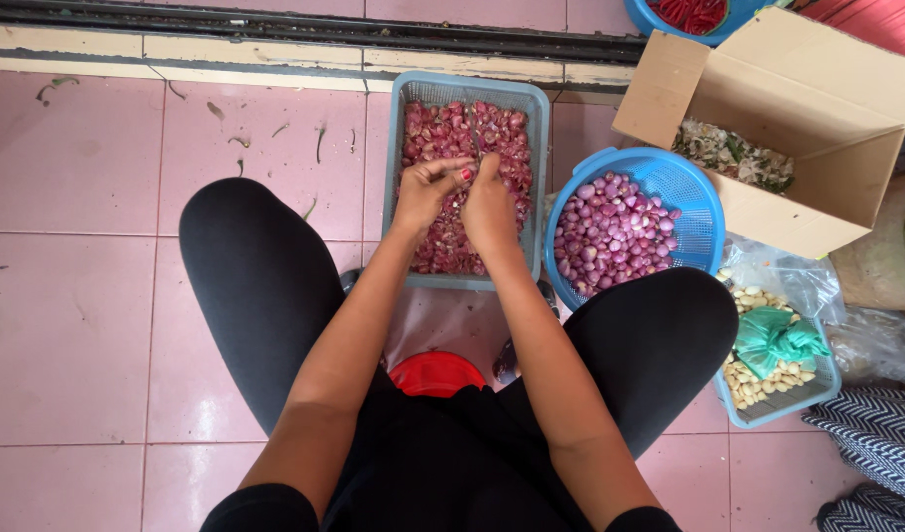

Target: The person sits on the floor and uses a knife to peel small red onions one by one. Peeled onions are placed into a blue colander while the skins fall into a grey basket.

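A grey-blue rectangular basket (418, 94) full of shallot skins and shallots lies on the pink tile floor in front of me. Both my hands hover over its middle, fingertips nearly touching. My left hand (425, 192) pinches a small shallot (465, 174) between thumb and fingers. My right hand (490, 202) is closed close against it; a thin dark blade tip seems to stick up from it, though the grip is hard to make out. To the right stands a round blue basket (691, 192) holding peeled purple shallots (610, 232).
A cardboard box (817, 118) with peel scraps lies at the right. A blue basket of garlic cloves (773, 379) with a green bag sits by my right knee. A red stool (436, 372) shows between my legs. Another blue bowl with red chillies (689, 15) is at the top.
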The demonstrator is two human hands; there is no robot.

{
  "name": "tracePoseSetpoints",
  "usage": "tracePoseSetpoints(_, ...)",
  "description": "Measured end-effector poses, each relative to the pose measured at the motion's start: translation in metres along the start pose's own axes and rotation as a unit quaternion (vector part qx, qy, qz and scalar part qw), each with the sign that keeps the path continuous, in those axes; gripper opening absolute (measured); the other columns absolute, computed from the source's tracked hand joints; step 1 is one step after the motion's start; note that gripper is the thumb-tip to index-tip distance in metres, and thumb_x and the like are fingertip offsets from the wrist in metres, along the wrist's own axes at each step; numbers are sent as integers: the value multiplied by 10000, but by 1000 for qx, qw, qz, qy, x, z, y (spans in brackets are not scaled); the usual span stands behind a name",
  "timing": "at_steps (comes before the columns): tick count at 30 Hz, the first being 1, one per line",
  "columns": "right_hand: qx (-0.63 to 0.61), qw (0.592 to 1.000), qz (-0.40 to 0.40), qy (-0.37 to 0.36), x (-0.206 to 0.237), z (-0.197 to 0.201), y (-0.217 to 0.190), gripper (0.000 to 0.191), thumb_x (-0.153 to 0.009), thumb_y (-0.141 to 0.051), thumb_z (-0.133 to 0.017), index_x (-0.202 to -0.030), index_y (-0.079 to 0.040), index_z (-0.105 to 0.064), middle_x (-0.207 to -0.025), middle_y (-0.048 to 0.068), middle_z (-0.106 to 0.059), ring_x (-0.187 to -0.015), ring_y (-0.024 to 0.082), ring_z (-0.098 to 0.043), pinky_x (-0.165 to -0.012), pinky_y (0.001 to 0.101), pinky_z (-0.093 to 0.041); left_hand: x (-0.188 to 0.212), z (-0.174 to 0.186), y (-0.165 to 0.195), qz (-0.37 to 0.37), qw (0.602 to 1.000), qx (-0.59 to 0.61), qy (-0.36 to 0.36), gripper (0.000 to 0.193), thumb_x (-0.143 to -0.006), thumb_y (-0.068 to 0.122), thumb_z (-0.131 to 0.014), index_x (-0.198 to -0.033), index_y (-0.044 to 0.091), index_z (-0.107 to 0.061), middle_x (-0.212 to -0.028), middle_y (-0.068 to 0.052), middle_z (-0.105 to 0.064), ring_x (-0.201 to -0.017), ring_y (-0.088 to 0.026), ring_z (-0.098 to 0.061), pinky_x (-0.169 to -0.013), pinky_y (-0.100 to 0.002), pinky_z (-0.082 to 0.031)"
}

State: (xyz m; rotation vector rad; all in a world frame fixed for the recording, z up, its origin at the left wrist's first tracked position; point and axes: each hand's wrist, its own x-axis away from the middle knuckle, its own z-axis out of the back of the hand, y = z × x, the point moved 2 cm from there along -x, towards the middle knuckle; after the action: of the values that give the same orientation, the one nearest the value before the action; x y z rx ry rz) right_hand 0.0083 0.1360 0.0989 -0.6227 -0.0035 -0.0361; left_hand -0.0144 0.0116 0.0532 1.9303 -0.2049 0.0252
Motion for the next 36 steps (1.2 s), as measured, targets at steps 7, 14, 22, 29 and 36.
tracePoseSetpoints(7,-153,988,-11,-27,-7,-6,38,311,-924,1,-518,-1200,-10,-375,-818,248,-679,-778,446,-713,-661,538,-524,-4,0,-11,59,997,9,-42,263,-961,30,-698,-1219,12,-743,-1061,-77,-786,-916,-105,-701,-818,-233,-580)
tracePoseSetpoints(14,-82,994,71,8,-11,-10,28,376,-909,-23,-558,-1246,-1,-393,-877,299,-691,-855,499,-700,-718,536,-539,-8,16,-7,76,994,78,-11,278,-983,39,-663,-1257,76,-687,-995,-53,-754,-888,-119,-703,-776,-239,-593)
tracePoseSetpoints(22,-143,980,87,105,-4,19,-19,173,-935,-106,-667,-1058,-7,-597,-870,242,-719,-825,444,-721,-702,508,-556,-7,33,15,90,990,109,-16,260,-998,46,-653,-1255,43,-694,-1086,-54,-748,-955,-125,-702,-844,-252,-604)
tracePoseSetpoints(29,-176,976,70,103,-6,24,-24,114,-936,-89,-646,-1016,-19,-605,-830,186,-732,-784,371,-752,-677,452,-567,-1,26,34,96,989,100,-51,276,-989,62,-668,-1256,8,-706,-1185,-79,-744,-1089,-160,-710,-957,-272,-604)
tracePoseSetpoints(36,-151,981,68,99,-8,16,-18,104,-955,-89,-621,-1011,-4,-600,-850,215,-716,-802,413,-726,-697,494,-545,-3,30,31,121,983,122,-60,358,-984,33,-638,-1337,-27,-628,-1211,-133,-723,-1114,-213,-704,-996,-331,-607)
